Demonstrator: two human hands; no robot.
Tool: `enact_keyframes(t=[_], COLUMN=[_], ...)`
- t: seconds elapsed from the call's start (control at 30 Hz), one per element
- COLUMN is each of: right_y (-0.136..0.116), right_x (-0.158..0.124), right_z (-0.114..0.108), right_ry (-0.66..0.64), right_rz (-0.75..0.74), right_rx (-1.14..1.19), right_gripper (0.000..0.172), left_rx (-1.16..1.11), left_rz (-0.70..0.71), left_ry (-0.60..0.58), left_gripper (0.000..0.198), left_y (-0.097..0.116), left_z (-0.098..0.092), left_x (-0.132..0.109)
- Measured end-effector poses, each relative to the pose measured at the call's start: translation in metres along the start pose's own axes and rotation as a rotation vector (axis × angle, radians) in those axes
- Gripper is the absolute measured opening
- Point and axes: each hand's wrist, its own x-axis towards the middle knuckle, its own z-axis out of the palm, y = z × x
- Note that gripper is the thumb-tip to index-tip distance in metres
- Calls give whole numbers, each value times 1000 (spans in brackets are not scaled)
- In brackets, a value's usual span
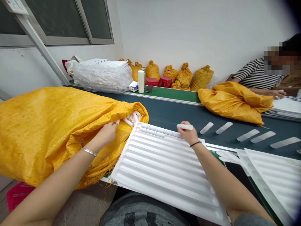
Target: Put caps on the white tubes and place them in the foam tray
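Observation:
My left hand (108, 132) reaches into the mouth of a large yellow woven sack (51, 125), its fingers closed around a small white tube (118, 122). More short white tubes (134, 118) lie heaped in the sack's opening. In my right hand (190, 134) is a frosted white tube (185, 126), held lengthwise above the top edge of a white ridged tray (164, 169). Tubes with small dark markings (160, 129) lie end to end in the tray's top groove, and a shorter run fills part of the groove below.
Several translucent tubes (224, 127) lie spaced along the dark conveyor belt (164, 110). More white trays (270, 175) and a black phone-like object (242, 179) sit at right. Across the belt, a person in a striped shirt (258, 73) works beside another yellow sack (235, 102).

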Motion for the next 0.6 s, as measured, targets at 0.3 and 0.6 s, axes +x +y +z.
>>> enact_keyframes(t=[0.3,0.6], right_y=[39,-48], right_x=[48,-1], right_z=[-24,20], right_ry=[-221,-276], right_rz=[295,-172], right_rx=[-215,-84], right_gripper=[31,9], left_rx=[181,-269], left_rz=[-14,201], left_ry=[-116,116], left_gripper=[20,28], left_y=[-50,52], left_z=[-6,-6], left_x=[10,-46])
